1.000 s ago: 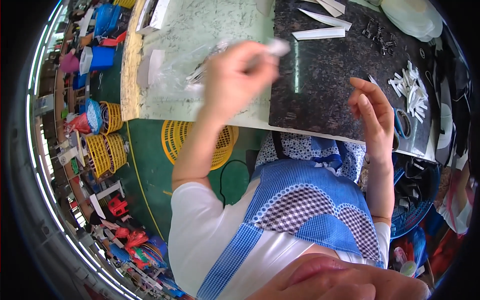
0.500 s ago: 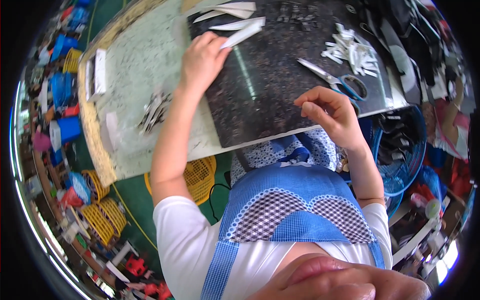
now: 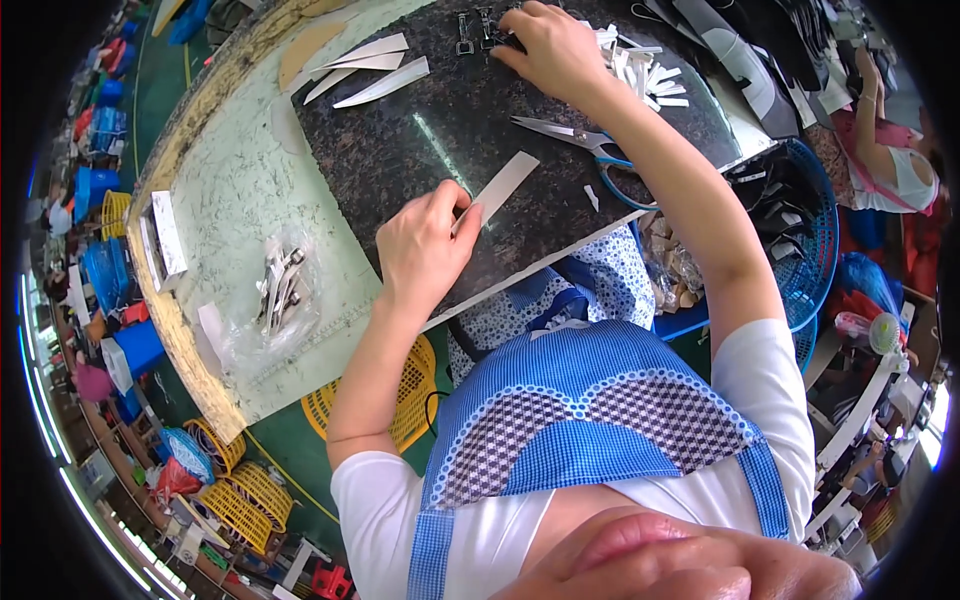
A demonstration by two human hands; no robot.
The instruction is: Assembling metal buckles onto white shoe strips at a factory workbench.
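- In the head view, a clear plastic bag [image 3: 308, 318] lies on the bench [image 3: 345, 225], toward its left edge, with shiny metal pieces [image 3: 282, 285] in it.
- A white box [image 3: 170, 232] stands at that same left edge; what it contains is too hard to make out.
- Beyond the bench's right end, a blue basket [image 3: 832, 205] holds black pieces, some with white bits among them.
- A blue bin [image 3: 688, 323], partly below the near edge, carries beige pieces [image 3: 665, 265].
- On the floor below the near edge sits a yellow basket [image 3: 422, 375], partly covered by the left forearm.
- The pale strip [image 3: 510, 184] is flat, narrow and straight-sided, off-white, with a squared far end; it slants above the dark slab [image 3: 370, 150], near the bench's near edge.
- The left hand [image 3: 428, 245] has its grip pinched on the strip's near end, between thumb and fingers.
- The right hand [image 3: 555, 50] reaches to the slab's far edge, beside dark metal buckles [image 3: 475, 35]; whether its grip has hold of one, I cannot tell.
- Close to that hand are a heap of short white strips [image 3: 650, 78] and blue-handled scissors [image 3: 565, 133].
- Pointed white pieces [image 3: 385, 82] lie at the slab's far left corner.
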